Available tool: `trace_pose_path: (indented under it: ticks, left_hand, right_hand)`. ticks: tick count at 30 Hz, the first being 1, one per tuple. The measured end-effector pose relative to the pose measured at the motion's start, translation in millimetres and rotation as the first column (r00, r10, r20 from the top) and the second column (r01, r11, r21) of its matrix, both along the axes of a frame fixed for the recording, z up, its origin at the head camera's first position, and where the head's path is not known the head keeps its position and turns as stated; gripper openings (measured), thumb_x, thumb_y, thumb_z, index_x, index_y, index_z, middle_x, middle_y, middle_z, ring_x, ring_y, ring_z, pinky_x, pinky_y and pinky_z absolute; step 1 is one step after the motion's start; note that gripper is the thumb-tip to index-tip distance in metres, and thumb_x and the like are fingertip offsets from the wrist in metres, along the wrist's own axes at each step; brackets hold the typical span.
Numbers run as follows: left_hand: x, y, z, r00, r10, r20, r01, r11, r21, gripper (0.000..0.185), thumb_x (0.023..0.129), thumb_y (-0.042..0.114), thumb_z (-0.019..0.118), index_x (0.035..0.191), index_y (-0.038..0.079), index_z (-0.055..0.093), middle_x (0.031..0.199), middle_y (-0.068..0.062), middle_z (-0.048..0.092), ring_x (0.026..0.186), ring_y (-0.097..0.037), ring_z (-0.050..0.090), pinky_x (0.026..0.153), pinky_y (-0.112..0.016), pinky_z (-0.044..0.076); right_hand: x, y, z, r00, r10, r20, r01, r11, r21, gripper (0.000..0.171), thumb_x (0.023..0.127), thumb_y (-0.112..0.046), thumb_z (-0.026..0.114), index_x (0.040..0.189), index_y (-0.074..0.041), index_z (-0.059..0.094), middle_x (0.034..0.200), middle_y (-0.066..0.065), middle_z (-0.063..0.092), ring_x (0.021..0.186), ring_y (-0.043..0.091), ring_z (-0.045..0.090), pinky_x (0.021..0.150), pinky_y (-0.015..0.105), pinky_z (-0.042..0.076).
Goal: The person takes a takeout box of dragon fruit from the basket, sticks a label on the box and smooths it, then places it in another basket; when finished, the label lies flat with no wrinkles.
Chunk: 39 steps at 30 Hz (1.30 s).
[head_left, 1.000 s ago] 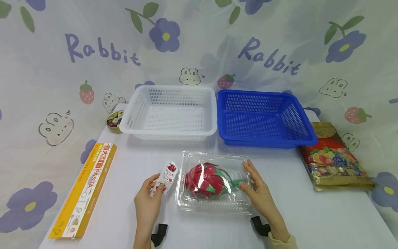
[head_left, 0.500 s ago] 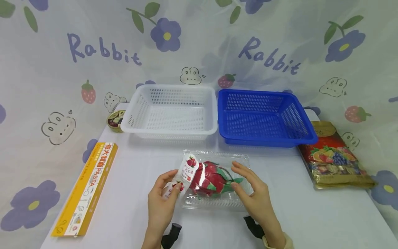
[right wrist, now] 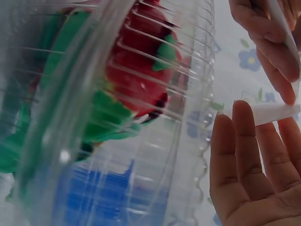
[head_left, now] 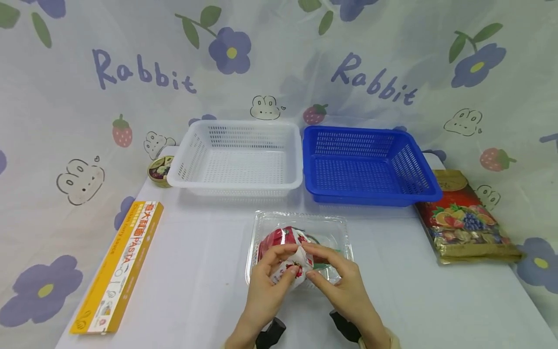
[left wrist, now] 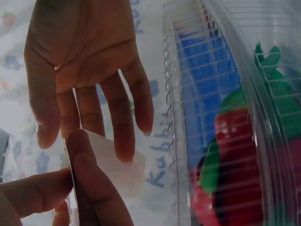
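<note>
- Left hand (head_left: 266, 283) and right hand (head_left: 337, 281) are both pinching 1 printed label (head_left: 293, 264) between fingertips, over the front of the clear clamshell box (head_left: 337, 230).
- Box is sitting on the desk (head_left: 209, 271), holding a red dragon fruit (head_left: 274, 237) (green tips).
- White basket (head_left: 237, 155) and blue basket (head_left: 368, 162) are standing behind it.
- Yellow pasta box (head_left: 119, 269) is lying far left, fruit candy bag (head_left: 466, 220) far right.

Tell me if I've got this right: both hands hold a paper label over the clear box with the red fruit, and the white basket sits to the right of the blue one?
Not quite. The head view shows the white basket to the left of the blue basket. The rest holds: the left hand and right hand hold the label over the clear box with the red fruit.
</note>
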<state>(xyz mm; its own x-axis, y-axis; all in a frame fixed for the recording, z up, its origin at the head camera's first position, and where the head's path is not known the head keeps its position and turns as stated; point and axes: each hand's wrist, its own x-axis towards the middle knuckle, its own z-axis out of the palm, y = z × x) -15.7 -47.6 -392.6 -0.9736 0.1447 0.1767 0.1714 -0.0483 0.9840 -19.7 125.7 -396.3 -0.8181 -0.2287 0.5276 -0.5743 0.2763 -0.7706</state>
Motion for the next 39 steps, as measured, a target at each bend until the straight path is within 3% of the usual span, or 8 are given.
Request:
trace_pose_path:
  ticks: [11, 15, 21, 25, 29, 32, 35, 39]
  left_hand:
    - [1.3, 1, -3.7, 0.998, -0.041, -0.039, 0.04, 0.999, -0.035, 0.037, 0.084, -0.009, 0.063, 0.117, 0.008, 0.062, 0.104, -0.014, 0.07, 0.096, -0.005, 0.065, 0.082, -0.021, 0.052]
    - [1.4, -2, -5.1, 0.997, -0.068, -0.043, 0.064, 0.995, -0.082, 0.037, 0.084, -0.009, 0.063, 0.117, 0.008, 0.063, 0.106, -0.012, 0.069, 0.096, -0.005, 0.065, 0.083, -0.021, 0.052]
    - [1.6, -10, -5.2, 0.995, -0.081, 0.053, 0.089, 0.982, -0.164, 0.039, 0.083, -0.011, 0.062, 0.116, 0.009, 0.064, 0.108, -0.009, 0.07, 0.098, -0.004, 0.064, 0.083, -0.019, 0.052]
    - [1.4, -13, -4.9, 0.993, -0.112, 0.037, 0.118, 0.968, -0.224, 0.04, 0.083, -0.011, 0.062, 0.117, 0.01, 0.064, 0.111, -0.008, 0.071, 0.1, -0.007, 0.065, 0.085, -0.02, 0.052]
    - [2.8, -16, -4.4, 0.992, -0.123, 0.029, 0.126, 0.955, -0.268, 0.041, 0.084, -0.01, 0.063, 0.117, 0.014, 0.064, 0.114, -0.004, 0.07, 0.105, -0.01, 0.065, 0.088, -0.019, 0.052]
    - [4.4, -21, -2.9, 0.996, -0.079, 0.039, 0.087, 0.959, -0.271, 0.04, 0.083, -0.009, 0.064, 0.116, 0.015, 0.066, 0.115, -0.003, 0.07, 0.107, -0.009, 0.065, 0.087, -0.019, 0.052]
    - [4.9, -34, -0.4, 0.996, 0.037, 0.078, -0.017, 0.969, -0.245, 0.038, 0.084, -0.009, 0.065, 0.115, 0.013, 0.066, 0.111, -0.007, 0.071, 0.09, -0.006, 0.067, 0.071, -0.022, 0.056]
    - [-0.6, -64, 0.6, 0.952, 0.278, 0.128, -0.24, 0.938, -0.249, 0.037, 0.085, -0.008, 0.063, 0.118, 0.009, 0.064, 0.109, -0.015, 0.068, 0.067, -0.002, 0.059, 0.046, -0.023, 0.049]
  right_hand:
    - [-2.5, -1, -4.6, 0.997, -0.049, 0.063, 0.057, 0.99, -0.127, 0.023, 0.083, 0.015, 0.062, 0.098, -0.001, 0.068, 0.093, 0.004, 0.074, 0.076, 0.002, 0.064, 0.064, 0.021, 0.054]
    - [-1.8, 1, -3.6, 0.982, -0.057, 0.181, 0.104, 0.959, -0.263, 0.014, 0.089, 0.013, 0.055, 0.095, 0.004, 0.064, 0.081, -0.009, 0.069, 0.061, 0.004, 0.06, 0.053, 0.022, 0.05]
    - [-2.2, 6, -0.5, 0.949, -0.066, 0.31, 0.19, 0.901, -0.39, 0.011, 0.096, 0.005, 0.05, 0.096, 0.002, 0.061, 0.063, -0.007, 0.061, 0.049, 0.009, 0.057, 0.042, 0.023, 0.044]
    - [-4.1, 9, 0.8, 0.95, 0.004, 0.313, 0.148, 0.876, -0.459, 0.018, 0.1, 0.0, 0.044, 0.098, -0.006, 0.061, 0.062, -0.006, 0.063, 0.048, 0.009, 0.059, 0.04, 0.023, 0.045]
    - [-5.7, 10, -0.4, 0.959, 0.074, 0.272, 0.077, 0.859, -0.506, 0.024, 0.103, -0.001, 0.037, 0.1, -0.01, 0.06, 0.081, -0.005, 0.072, 0.068, 0.007, 0.071, 0.057, 0.023, 0.056]
    - [-6.6, 9, -0.9, 0.967, 0.104, 0.234, 0.041, 0.839, -0.542, 0.026, 0.103, 0.001, 0.035, 0.101, -0.009, 0.06, 0.099, -0.001, 0.073, 0.088, 0.012, 0.073, 0.075, 0.027, 0.059]
    - [-6.7, 9, -0.2, 0.971, 0.097, 0.217, 0.046, 0.821, -0.57, 0.026, 0.102, 0.003, 0.036, 0.1, -0.008, 0.06, 0.106, 0.0, 0.072, 0.095, 0.013, 0.073, 0.082, 0.028, 0.058]
    - [-6.5, 9, 1.6, 0.975, 0.05, 0.218, 0.086, 0.816, -0.571, 0.025, 0.101, 0.004, 0.038, 0.099, -0.006, 0.06, 0.106, 0.0, 0.074, 0.095, 0.013, 0.072, 0.086, 0.027, 0.056]
